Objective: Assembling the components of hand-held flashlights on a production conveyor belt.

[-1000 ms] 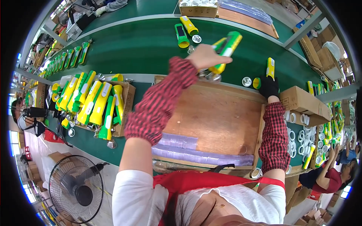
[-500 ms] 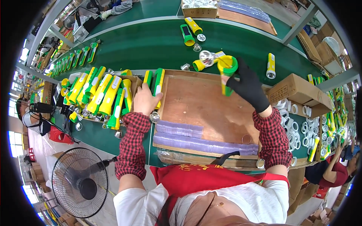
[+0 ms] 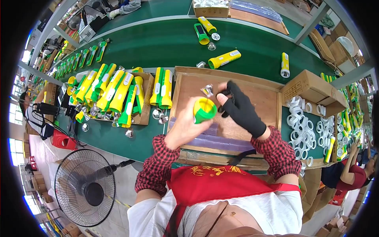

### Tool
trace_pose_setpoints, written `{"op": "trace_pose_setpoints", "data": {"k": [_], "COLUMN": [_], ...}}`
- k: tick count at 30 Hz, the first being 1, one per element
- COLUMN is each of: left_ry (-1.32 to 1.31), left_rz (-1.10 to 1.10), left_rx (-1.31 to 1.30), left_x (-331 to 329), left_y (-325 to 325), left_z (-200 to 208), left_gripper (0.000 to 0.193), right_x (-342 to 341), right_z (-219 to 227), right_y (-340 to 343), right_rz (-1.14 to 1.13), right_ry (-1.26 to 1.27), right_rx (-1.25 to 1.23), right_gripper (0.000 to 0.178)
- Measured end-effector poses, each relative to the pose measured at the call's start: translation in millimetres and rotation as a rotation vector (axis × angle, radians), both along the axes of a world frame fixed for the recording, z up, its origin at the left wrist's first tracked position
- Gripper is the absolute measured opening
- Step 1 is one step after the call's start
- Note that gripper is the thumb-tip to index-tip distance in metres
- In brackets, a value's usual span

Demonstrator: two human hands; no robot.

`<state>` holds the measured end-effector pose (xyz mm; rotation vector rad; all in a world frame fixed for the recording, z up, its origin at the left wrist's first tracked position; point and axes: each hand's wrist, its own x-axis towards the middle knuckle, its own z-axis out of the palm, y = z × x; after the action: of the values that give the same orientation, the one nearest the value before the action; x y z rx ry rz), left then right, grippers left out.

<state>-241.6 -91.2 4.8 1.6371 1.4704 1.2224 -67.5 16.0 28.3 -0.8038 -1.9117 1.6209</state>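
Observation:
My left hand (image 3: 184, 128) is closed around a yellow-and-green flashlight body (image 3: 205, 109), its wide mouth tipped up toward me. Just above that mouth is a small silver reflector (image 3: 207, 91). My right hand (image 3: 244, 110), in a black glove with bare fingertips, is beside it; thumb and forefinger are apart and point at the reflector, with no clear grip on it. Both hands are over a shallow wooden tray (image 3: 256, 84), where rows of clear purplish discs (image 3: 221, 143) lie along the near side. Two flashlight bodies (image 3: 162, 89) with loose reflectors rest left of the tray.
A cardboard box (image 3: 147, 85) heaped with flashlight bodies is at left. White rings (image 3: 302, 130) lie at right below an open carton (image 3: 312, 93). On the green table (image 3: 158, 43) beyond are more flashlights (image 3: 225, 59). A fan (image 3: 85, 187) stands at lower left.
The flashlight body passed from my right hand to my left and came nearer me. My left hand left the flashlights beside the tray. My right hand moved down and slightly left.

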Motion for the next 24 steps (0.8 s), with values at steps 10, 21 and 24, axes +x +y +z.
{"op": "trace_pose_setpoints", "data": {"k": [10,21,24], "left_ry": [-0.988,-1.257,-1.169], "left_rz": [-0.079,-0.103,0.017], "left_rx": [-0.445,-0.473,-0.408], "left_x": [44,58,48], "left_y": [-30,-55,-64], "left_z": [-25,-57,-60], "left_gripper": [0.045,0.033,0.033], "right_x": [22,47,42], "right_z": [-22,-51,-78], "right_y": [-19,-28,-10], "right_rz": [0.129,0.363,0.312], "right_ry": [0.046,-0.042,-0.330], "right_rx": [0.192,0.220,0.706], "right_gripper": [0.034,0.035,0.045]}}
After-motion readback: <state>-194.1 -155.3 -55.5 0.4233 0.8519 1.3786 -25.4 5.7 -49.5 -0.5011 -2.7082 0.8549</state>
